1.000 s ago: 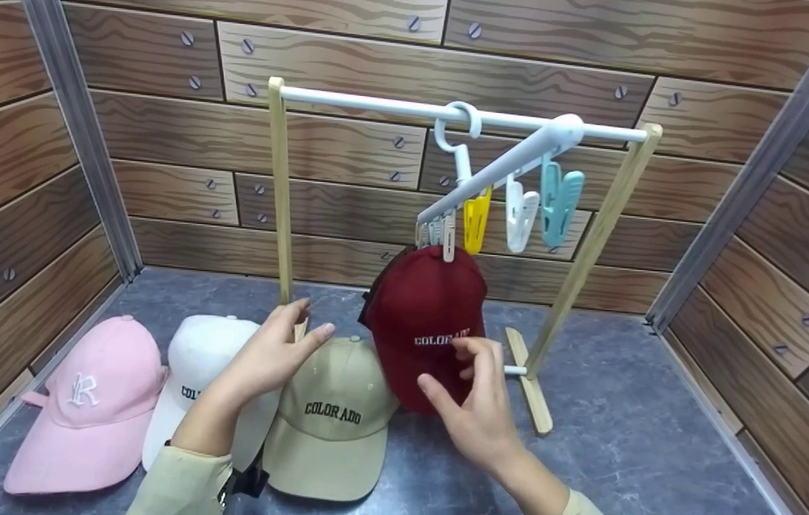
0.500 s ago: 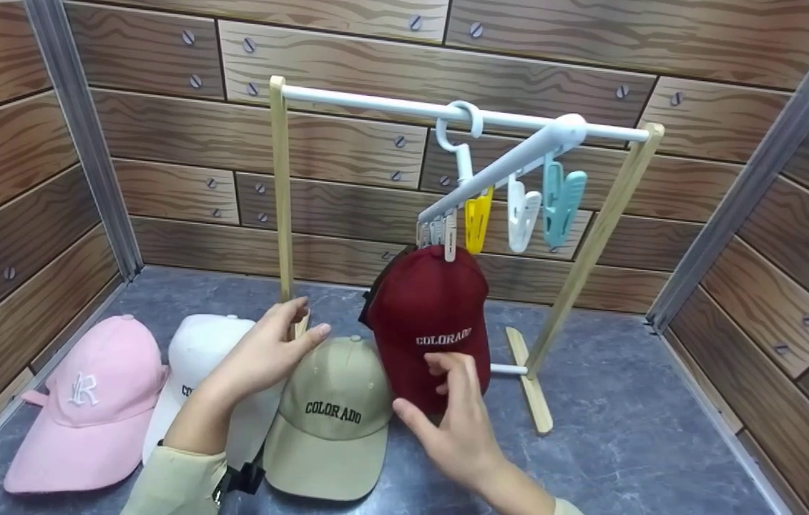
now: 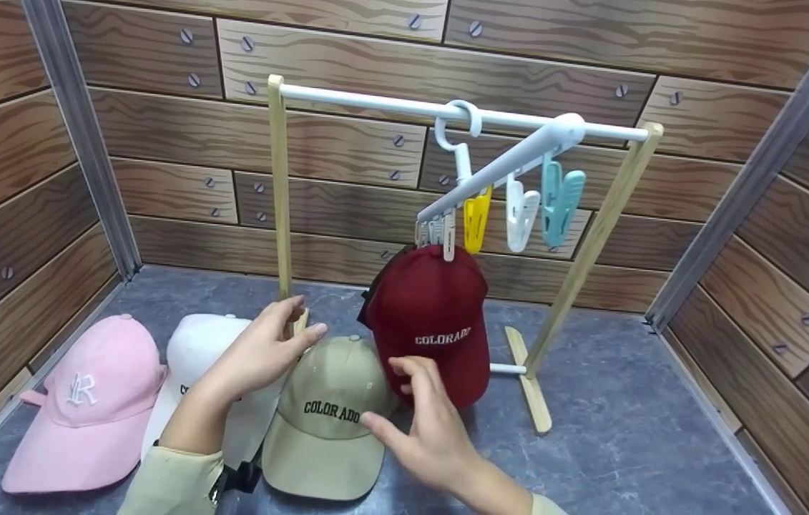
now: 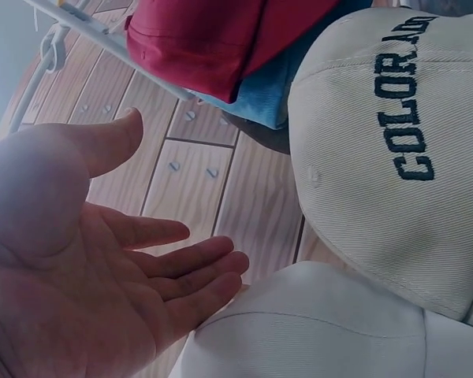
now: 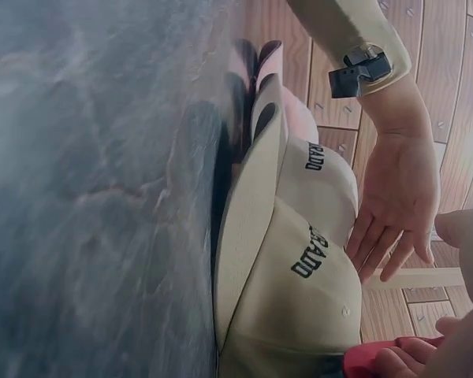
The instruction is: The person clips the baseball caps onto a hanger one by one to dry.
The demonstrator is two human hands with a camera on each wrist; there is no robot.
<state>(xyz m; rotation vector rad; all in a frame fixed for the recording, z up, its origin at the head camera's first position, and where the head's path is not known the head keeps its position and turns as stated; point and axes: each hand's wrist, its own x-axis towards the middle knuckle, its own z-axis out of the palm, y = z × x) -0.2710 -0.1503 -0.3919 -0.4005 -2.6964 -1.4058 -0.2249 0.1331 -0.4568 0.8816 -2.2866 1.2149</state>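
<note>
The left hand [image 3: 261, 354] spreads empty and the right hand [image 3: 431, 433] curves loosely, gripping nothing, though its knuckles brushing the maroon cap [image 3: 436, 304] could jolt it from its pale clip [image 3: 449, 237].

Khaki sleeves [image 3: 172, 481] — black wrist strap [image 5: 348, 82]

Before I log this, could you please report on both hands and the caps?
Left hand open, near white cap; right hand open, near khaki cap. Maroon cap hangs from clips. Nothing seen between right hand and khaki cap.
</note>
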